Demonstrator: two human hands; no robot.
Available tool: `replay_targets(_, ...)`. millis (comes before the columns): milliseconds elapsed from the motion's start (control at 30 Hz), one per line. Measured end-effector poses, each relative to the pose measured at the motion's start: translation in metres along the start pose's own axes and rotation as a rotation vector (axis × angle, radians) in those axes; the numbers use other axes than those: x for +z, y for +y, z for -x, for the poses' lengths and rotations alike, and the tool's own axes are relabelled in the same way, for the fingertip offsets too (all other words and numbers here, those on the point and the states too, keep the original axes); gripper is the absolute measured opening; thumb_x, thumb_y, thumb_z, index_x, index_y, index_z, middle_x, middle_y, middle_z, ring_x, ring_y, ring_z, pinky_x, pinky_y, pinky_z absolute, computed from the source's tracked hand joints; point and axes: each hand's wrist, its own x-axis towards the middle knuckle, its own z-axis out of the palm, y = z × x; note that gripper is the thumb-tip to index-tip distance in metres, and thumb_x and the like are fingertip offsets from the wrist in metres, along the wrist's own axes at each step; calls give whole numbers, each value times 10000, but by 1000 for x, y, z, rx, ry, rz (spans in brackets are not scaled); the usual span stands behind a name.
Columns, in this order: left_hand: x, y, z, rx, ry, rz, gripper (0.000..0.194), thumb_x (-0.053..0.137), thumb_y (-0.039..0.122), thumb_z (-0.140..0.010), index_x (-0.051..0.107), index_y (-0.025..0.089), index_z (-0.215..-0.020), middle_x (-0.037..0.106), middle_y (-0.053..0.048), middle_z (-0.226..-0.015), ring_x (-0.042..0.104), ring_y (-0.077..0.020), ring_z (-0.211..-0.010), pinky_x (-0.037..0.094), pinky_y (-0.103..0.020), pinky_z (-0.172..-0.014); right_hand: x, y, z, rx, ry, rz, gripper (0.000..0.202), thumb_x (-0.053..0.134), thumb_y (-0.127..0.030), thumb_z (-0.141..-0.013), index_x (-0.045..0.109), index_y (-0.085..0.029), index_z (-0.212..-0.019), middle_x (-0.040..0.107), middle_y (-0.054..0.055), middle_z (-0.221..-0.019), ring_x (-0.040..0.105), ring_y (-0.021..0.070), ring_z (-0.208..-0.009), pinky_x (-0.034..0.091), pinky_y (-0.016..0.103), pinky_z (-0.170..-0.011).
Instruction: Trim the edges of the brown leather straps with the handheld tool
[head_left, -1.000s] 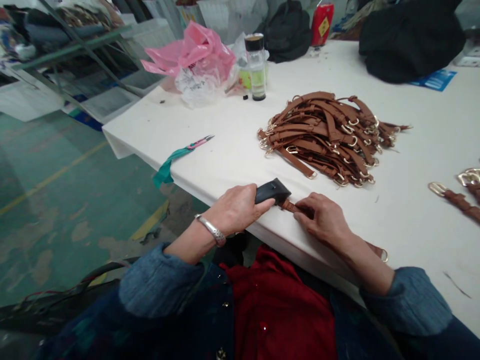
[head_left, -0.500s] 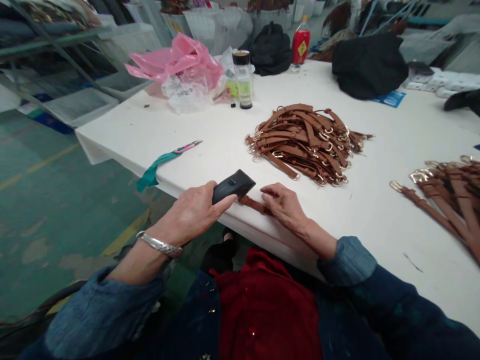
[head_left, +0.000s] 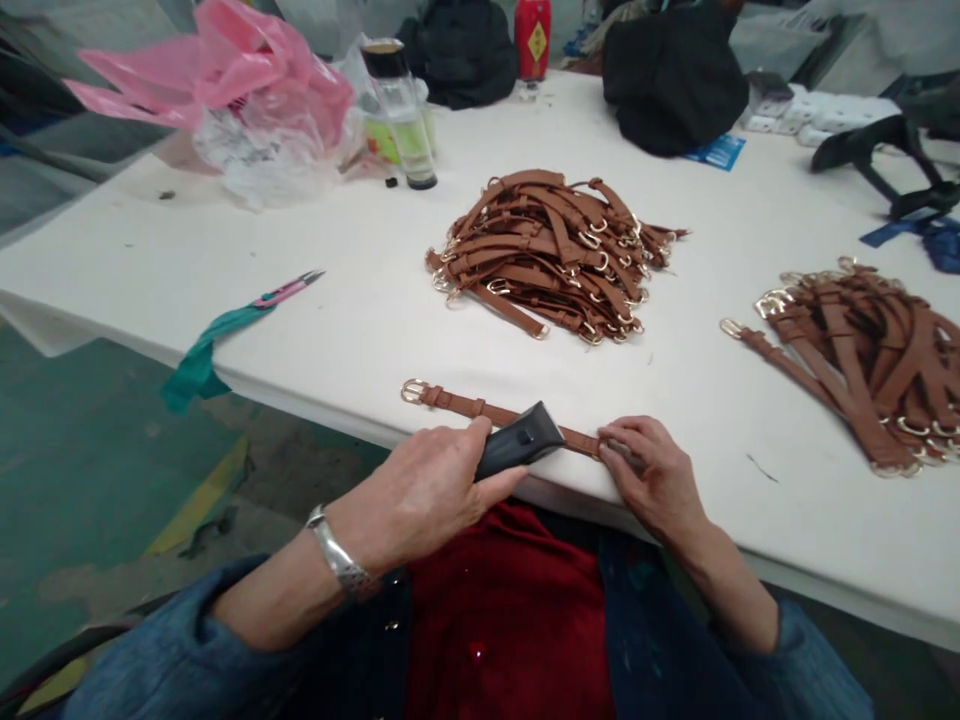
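A brown strap (head_left: 457, 402) lies along the table's near edge, its gold buckle at the left end. My left hand (head_left: 420, 485) is wrapped round a black handheld device (head_left: 517, 441), whose wide end rests over the middle of the strap. At the strap's right end, my right hand (head_left: 651, 470) pinches it between thumb and fingers. Beyond my hands a large pile of brown straps (head_left: 540, 250) with gold rings sits on the white table (head_left: 360, 330). A second pile of buckled straps (head_left: 862, 350) is at the right.
Pink snips (head_left: 289, 292) with a teal cloth (head_left: 202, 360) lie at the left edge. Farther back are a pink bag (head_left: 247, 60), a clear bottle (head_left: 409, 130), a red bottle (head_left: 532, 40), black bags (head_left: 667, 80) and a black strap-like object (head_left: 885, 165).
The view has shifted. Both hands have moved rightward along the table edge, the device now lies over the strap, and the strap's buckle end has come into sight.
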Motion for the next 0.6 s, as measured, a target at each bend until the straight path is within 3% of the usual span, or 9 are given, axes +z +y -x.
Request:
replay_targets(200,-3,21,-24,93,-61,-15,452,418,565,-850,569,175,-1020,674,-104,-882,637,-250,-822,425,-300,-665,-1,0,-5,45,16,-42,116,572,-210,-802,652,-201,-885,591,93,-1048,568,214,-978,484,376,-852)
replay_targets(367,-8,30,-49,102,-68,-84,487,386,602,-840,592,162,-869,667,-107,-798,625,-255,-740,422,-317,-627,1,2,-3,55,32,-45,105,577,-190,-787,642,-206,-869,588,93,-1094,569,223,-1005,484,395,-870)
replay_targets(600,-14,23,-35,102,-111,-62,467,409,573,-846,591,169,-993,666,-100,-899,623,-237,-823,430,-301,-698,4,1,-2,51,51,-51,100,583,-180,-788,651,-194,-860,590,101,-1097,563,216,-1016,486,385,-875)
